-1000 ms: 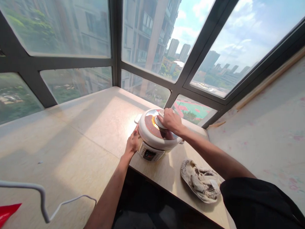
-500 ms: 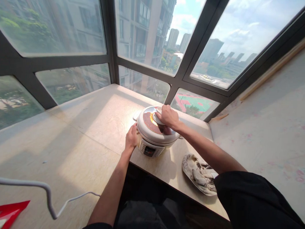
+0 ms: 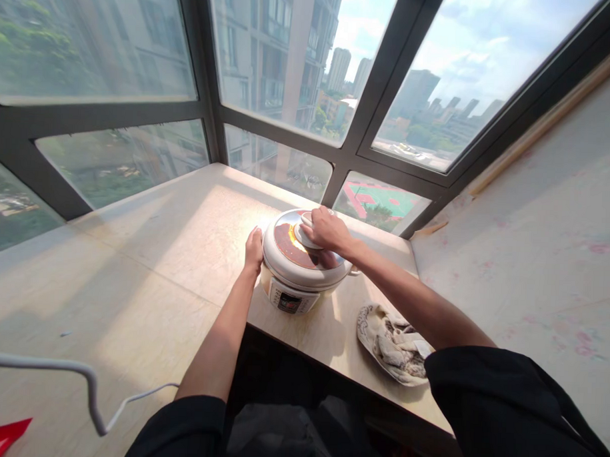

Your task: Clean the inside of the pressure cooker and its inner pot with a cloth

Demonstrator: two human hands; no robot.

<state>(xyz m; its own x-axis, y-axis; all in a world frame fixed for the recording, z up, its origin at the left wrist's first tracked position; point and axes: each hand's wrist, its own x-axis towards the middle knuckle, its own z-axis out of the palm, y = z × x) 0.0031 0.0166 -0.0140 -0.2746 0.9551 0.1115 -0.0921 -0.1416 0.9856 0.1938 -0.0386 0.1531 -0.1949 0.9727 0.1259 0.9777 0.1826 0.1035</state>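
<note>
A cream electric cooker point(image 3: 322, 297) with a dark front panel stands near the counter's front edge. Its glass lid point(image 3: 284, 249) with a pale rim sits on top. My right hand point(image 3: 327, 229) is closed around the lid's knob. At the cooker's left side, my left hand point(image 3: 254, 252) wraps over the side handle, which it hides; the thumb points up. A second side handle point(image 3: 354, 271) sticks out on the right, partly behind my right forearm.
Right of the cooker, a crumpled patterned cloth point(image 3: 393, 345) lies by the counter edge. A white cable point(image 3: 92, 388) and a red packet point(image 3: 2, 438) are at the lower left. Windows point(image 3: 287, 168) border the back; a papered wall point(image 3: 548, 277) is on the right.
My left hand has moved up the cooker's side onto the handle, which showed before. My right hand stays on the knob. The whole view has shifted slightly.
</note>
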